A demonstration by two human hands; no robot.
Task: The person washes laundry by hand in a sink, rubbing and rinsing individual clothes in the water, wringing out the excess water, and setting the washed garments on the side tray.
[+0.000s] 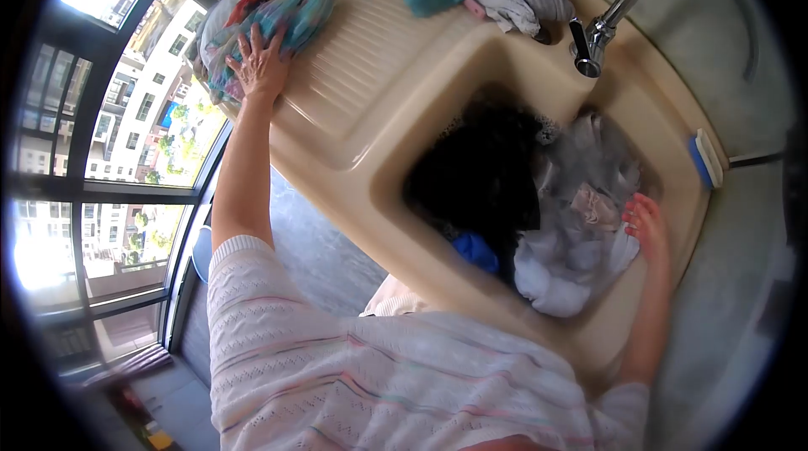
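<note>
Left hand (259,66), upper left, spread on teal cloth (301,18); right hand (647,228), grip unclear, at white cloth (622,251): we judge soft, heavy; bunch edge.

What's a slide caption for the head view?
Left hand on bunched multicoloured cloth beside the ribbed washboard, right hand at white cloth in the laundry sink.

Bunched teal patterned cloth (296,20) lies on the sink edge (284,124), wet white cloth (621,254) in the basin (391,169).
</note>
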